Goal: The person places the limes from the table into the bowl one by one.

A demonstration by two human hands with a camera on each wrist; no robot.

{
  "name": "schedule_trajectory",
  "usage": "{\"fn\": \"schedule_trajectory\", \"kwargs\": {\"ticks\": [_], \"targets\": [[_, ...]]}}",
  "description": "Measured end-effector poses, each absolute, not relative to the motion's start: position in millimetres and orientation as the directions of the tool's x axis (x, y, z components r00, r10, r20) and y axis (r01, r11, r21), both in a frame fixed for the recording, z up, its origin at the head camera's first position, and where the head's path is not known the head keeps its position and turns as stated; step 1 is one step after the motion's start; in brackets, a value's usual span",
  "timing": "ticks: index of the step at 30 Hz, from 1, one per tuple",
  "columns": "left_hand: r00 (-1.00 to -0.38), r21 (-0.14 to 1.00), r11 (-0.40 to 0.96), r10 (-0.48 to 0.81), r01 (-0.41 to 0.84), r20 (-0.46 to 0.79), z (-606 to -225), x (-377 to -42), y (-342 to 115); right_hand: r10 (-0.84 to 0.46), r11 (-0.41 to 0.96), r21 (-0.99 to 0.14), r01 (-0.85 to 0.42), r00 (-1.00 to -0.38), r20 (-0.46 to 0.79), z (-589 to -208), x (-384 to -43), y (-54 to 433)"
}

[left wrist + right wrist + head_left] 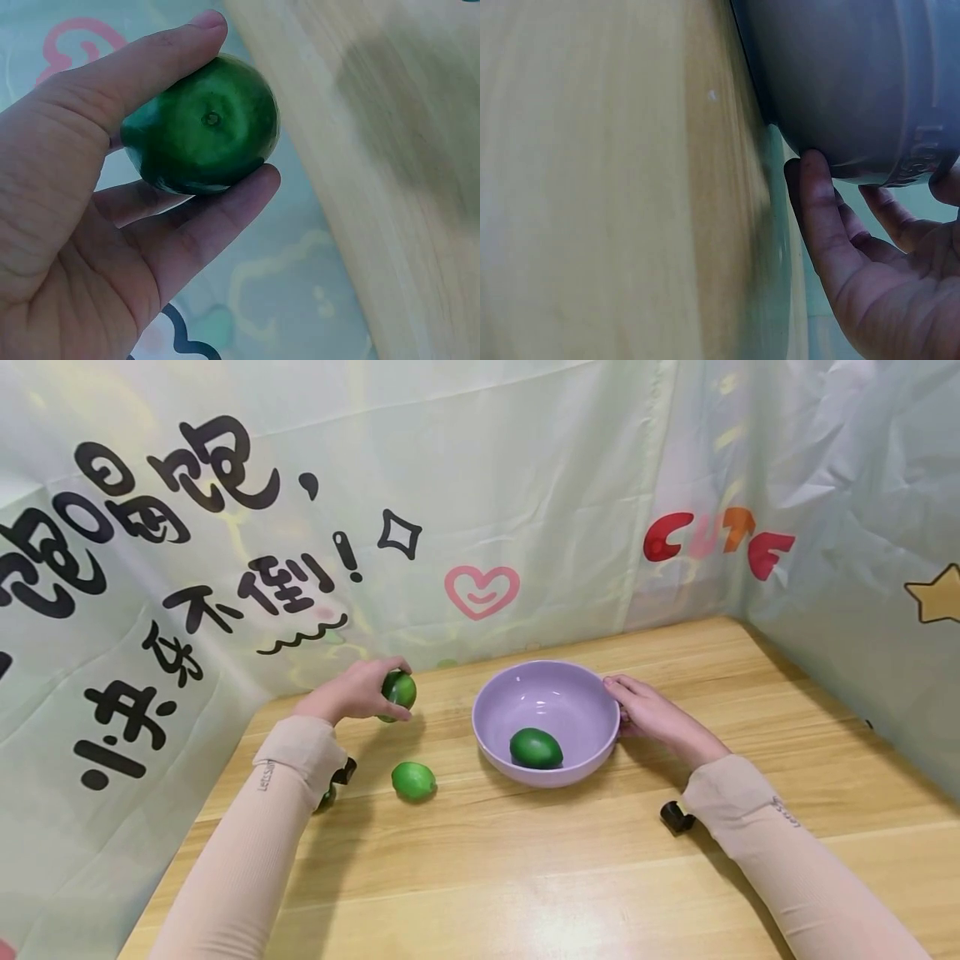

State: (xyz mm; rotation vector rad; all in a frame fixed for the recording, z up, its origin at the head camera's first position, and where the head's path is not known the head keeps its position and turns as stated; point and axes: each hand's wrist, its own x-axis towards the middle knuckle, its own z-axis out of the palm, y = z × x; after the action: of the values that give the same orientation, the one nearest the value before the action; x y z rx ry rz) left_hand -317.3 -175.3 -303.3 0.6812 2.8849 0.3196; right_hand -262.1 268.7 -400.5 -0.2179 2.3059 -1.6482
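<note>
My left hand [366, 689] grips a round, glossy green fruit [206, 124] between thumb and fingers, raised above the table left of the purple bowl [551, 681]. At the bowl's right side, my right hand [651, 714] holds it, the thumb at the rim and the fingers against the outer wall [840, 82]. Inside the bowl lies a dark green oval fruit [536, 749]. A brighter green lime [413, 781] rests on the wood between the bowl and my left forearm. Another dark green thing [327, 797] is mostly hidden by the left cuff.
The wooden table [480, 868] meets a printed fabric backdrop [555, 527] along its back and sides. Small black devices [677, 817] are attached at both wrists.
</note>
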Motion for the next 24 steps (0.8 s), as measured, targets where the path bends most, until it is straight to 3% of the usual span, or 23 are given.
{"fn": "schedule_trajectory", "kwargs": {"ticks": [24], "targets": [[-0.863, 0.237, 0.854, 0.495, 0.463, -0.099, -281.2, -315.7, -148.1, -0.289, 0.328, -0.944, 0.043, -0.946, -0.144, -400.5, -261.6, 268.3]]}}
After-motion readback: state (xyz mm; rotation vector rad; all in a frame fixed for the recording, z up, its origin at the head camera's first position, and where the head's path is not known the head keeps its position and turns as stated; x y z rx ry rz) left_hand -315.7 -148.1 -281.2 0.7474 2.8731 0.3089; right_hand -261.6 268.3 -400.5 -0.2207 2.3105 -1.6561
